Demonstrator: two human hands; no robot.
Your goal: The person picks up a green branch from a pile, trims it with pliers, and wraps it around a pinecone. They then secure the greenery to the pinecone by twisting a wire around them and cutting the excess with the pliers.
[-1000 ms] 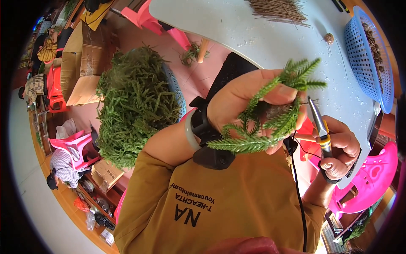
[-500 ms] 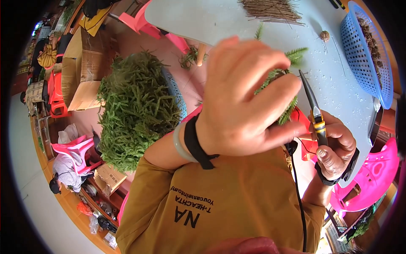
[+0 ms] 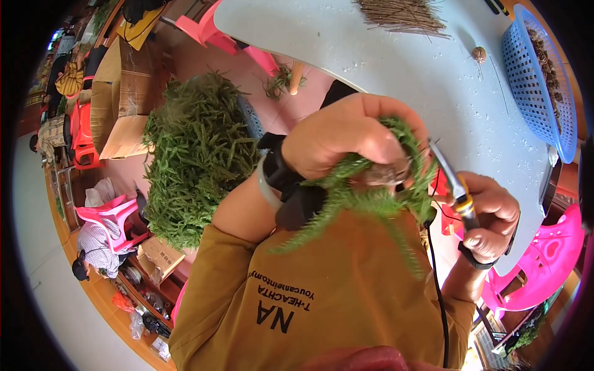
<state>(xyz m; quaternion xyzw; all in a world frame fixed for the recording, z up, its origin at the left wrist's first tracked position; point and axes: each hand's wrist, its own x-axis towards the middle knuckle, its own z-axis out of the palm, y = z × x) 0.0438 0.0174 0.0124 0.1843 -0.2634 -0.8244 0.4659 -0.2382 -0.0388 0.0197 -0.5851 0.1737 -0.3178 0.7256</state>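
My left hand point(image 3: 346, 133) is in front of my chest, fingers curled round a green artificial pine sprig point(image 3: 365, 204) whose needled branches spread downward. A brownish part, perhaps a pine cone point(image 3: 388, 175), shows among the branches below the fingers, partly hidden. My right hand point(image 3: 494, 207) grips needle-nose pliers point(image 3: 458, 185) with yellow and black handles. The pliers' jaws point up and left, close beside the sprig's right edge; whether they touch it I cannot tell.
On the pale table point(image 3: 421, 80) lie brown stems point(image 3: 402, 15) and a wired pine cone point(image 3: 479, 54). A blue basket point(image 3: 516, 68) of cones stands right. Left is a heap of green sprigs point(image 3: 198, 167) in another basket, beyond it a cardboard box point(image 3: 124, 93). A pink stool point(image 3: 547, 247) stands right.
My left hand has turned over and come lower, bringing the sprig into fuller view over my chest. The pliers have tilted slightly more to the left.
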